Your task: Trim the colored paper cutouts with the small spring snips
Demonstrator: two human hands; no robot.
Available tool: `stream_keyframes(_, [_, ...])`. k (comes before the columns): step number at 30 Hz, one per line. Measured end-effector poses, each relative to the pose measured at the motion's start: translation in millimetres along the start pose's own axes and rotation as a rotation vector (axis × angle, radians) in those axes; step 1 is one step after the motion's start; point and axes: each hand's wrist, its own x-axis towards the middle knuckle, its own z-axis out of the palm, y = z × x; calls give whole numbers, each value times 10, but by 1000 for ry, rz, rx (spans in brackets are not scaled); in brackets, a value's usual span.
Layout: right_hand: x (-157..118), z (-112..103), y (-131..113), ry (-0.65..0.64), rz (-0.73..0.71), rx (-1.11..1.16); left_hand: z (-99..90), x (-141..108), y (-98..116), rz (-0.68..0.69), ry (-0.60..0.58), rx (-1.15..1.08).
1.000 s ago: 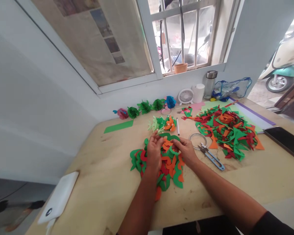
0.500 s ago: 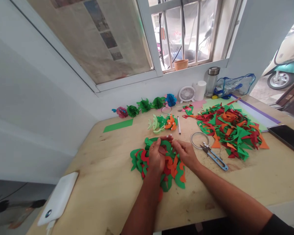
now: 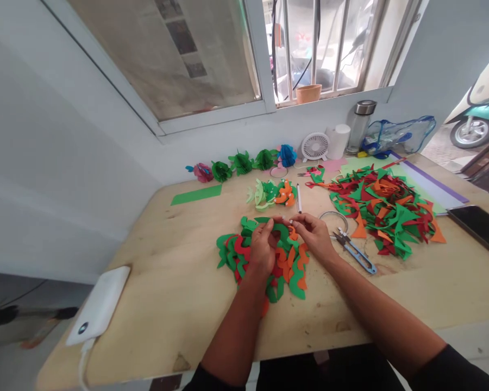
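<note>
Curved cutouts [image 3: 284,260] lie beneath the left hand [image 3: 263,247].

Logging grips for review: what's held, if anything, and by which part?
Cannot tell: tiny white bits show between the left hand and right hand, over the cutouts, but any hold is unclear.

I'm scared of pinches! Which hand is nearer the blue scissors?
The right hand, just left of the scissors; the left hand is farther left, over the cut pieces.
</note>
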Motion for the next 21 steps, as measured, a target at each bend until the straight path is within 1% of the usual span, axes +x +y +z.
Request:
stream_keyframes(3, [-2,4,-20,12,-8,10,-4,6,-7,-9,-17,-21])
stream_keyframes(6, [1,4,-24,27,-20,-22,-5,10,-13,-9,-2,-10])
stream_keyframes(9, [2,-3,-14,47,-45,-90,-9,17,-25,-15,22,2])
stream_keyframes(12, [-7,-11,-2,59,-85,-187,-12,25,-41,-13,34,-31])
stream_keyframes(17, [-46,-14,-3,83,-229,-367,-6,21,-64,-8,60,24])
stream_keyframes(21, [-58,-7,2,62,-317,-422,-5,15,-91,6,72,36])
